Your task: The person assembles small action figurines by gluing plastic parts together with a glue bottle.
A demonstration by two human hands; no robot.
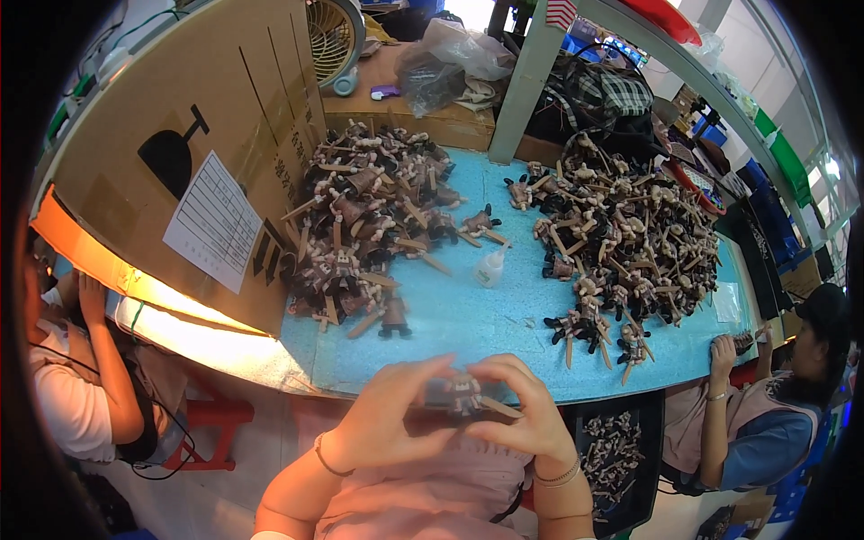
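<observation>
Just in front of the table's near edge, a small toy figure (465, 393) with dark legs and a tan sword-shaped blade is between my two hands. My left hand (389, 416) curls around its left side, fingertips slightly blurred. My right hand (529, 405) curls in from the other side, with the blade running toward its thumb. The exact finger contact is partly hidden. Beyond my hands, a heap of similar figures (360, 198) covers the table's left, and another heap (630, 238) spreads over the right.
A small white squeeze bottle (490, 267) stands between the heaps on the blue tabletop (441, 337). A tall cardboard box (216, 117) walls the left. Below the right edge sits a black tray (643, 495) with more figures. People sit at left (81, 378) and right (756, 423).
</observation>
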